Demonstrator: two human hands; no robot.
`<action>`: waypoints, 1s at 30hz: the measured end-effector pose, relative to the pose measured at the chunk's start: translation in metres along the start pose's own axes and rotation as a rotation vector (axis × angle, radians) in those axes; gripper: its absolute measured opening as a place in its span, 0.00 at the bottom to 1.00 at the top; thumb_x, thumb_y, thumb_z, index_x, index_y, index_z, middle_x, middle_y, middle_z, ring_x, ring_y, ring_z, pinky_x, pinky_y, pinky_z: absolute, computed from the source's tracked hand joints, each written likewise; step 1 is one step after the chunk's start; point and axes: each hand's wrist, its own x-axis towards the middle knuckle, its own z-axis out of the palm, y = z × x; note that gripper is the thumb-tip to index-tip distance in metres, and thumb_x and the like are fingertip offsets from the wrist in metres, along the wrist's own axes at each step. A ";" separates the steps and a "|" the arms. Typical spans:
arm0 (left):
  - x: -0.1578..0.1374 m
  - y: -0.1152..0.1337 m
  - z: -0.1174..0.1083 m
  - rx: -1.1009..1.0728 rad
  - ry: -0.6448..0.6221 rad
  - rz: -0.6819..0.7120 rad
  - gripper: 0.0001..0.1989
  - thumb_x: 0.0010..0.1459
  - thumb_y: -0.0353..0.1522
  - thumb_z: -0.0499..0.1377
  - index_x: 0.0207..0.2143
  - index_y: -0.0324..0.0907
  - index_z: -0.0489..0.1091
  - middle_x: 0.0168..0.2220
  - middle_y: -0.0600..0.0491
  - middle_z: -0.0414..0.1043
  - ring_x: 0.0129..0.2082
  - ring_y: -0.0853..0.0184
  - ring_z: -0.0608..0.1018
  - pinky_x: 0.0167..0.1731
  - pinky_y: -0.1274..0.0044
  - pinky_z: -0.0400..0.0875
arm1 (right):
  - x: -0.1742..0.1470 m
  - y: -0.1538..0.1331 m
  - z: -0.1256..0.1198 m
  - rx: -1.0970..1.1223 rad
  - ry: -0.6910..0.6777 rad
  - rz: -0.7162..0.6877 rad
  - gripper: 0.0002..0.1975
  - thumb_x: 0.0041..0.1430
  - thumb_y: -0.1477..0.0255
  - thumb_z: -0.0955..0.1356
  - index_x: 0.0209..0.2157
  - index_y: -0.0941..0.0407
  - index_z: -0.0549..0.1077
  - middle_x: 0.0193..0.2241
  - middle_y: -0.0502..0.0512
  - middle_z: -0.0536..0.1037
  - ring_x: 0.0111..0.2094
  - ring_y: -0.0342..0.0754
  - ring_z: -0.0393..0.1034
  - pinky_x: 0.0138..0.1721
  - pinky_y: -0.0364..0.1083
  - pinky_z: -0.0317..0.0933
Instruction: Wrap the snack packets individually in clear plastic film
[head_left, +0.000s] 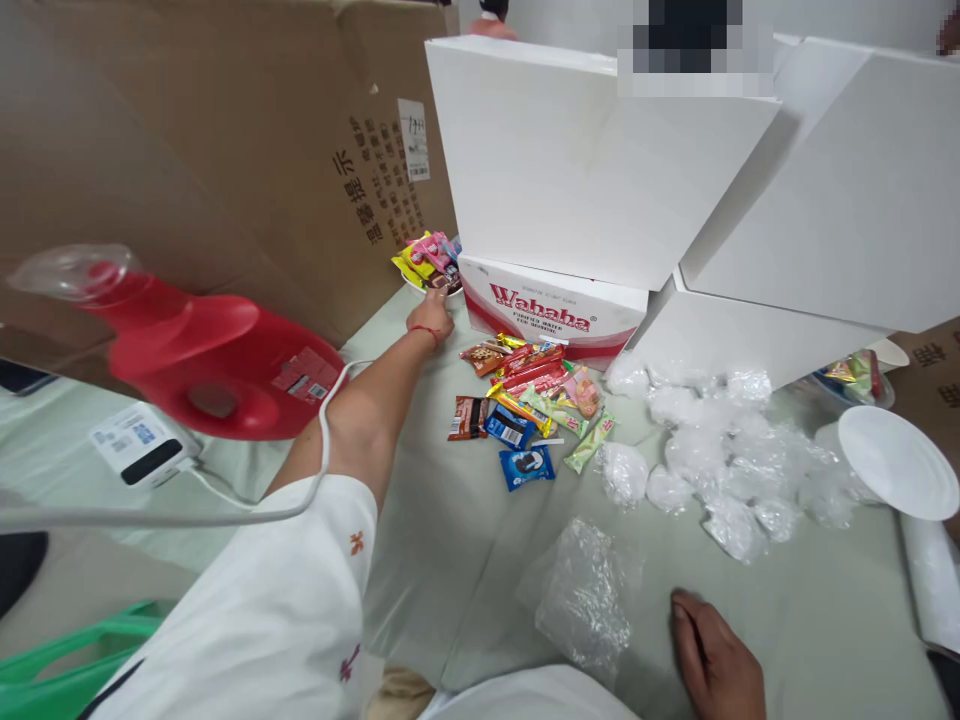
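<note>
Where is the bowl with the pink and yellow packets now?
In the head view, the bowl sits above and left of centre, at the left hand, between the brown cardboard and Wahaha box.

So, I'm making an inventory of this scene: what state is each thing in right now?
Left hand: extended, at the snack bowl's near edge
Right hand: loosely curled, resting
Snack bowl: filled with wrapped snacks
Loose snacks: in wrappers, spread out
Clear plastic bag: crumpled
Plastic bundles: heaped together
Red jug: capped
White device: cable plugged in
</note>
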 end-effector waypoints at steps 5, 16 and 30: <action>-0.075 -0.002 0.000 0.019 0.177 -0.047 0.28 0.61 0.31 0.57 0.63 0.37 0.61 0.63 0.36 0.64 0.59 0.49 0.73 0.57 0.63 0.69 | 0.004 -0.009 -0.003 0.018 0.027 0.025 0.18 0.70 0.59 0.62 0.43 0.52 0.80 0.41 0.57 0.85 0.37 0.54 0.83 0.37 0.48 0.78; -0.247 -0.007 -0.007 0.149 0.165 -0.008 0.16 0.66 0.38 0.54 0.49 0.39 0.72 0.59 0.38 0.70 0.54 0.50 0.77 0.44 0.68 0.74 | 0.004 -0.008 0.002 0.076 0.058 0.063 0.18 0.70 0.60 0.61 0.44 0.53 0.80 0.42 0.58 0.85 0.40 0.55 0.82 0.39 0.50 0.77; -0.333 0.063 -0.047 -0.302 0.364 0.409 0.09 0.65 0.41 0.60 0.40 0.47 0.76 0.38 0.49 0.77 0.35 0.65 0.80 0.37 0.76 0.72 | 0.003 -0.010 0.005 0.099 0.076 0.089 0.20 0.72 0.60 0.60 0.46 0.55 0.79 0.42 0.59 0.84 0.40 0.54 0.82 0.41 0.50 0.76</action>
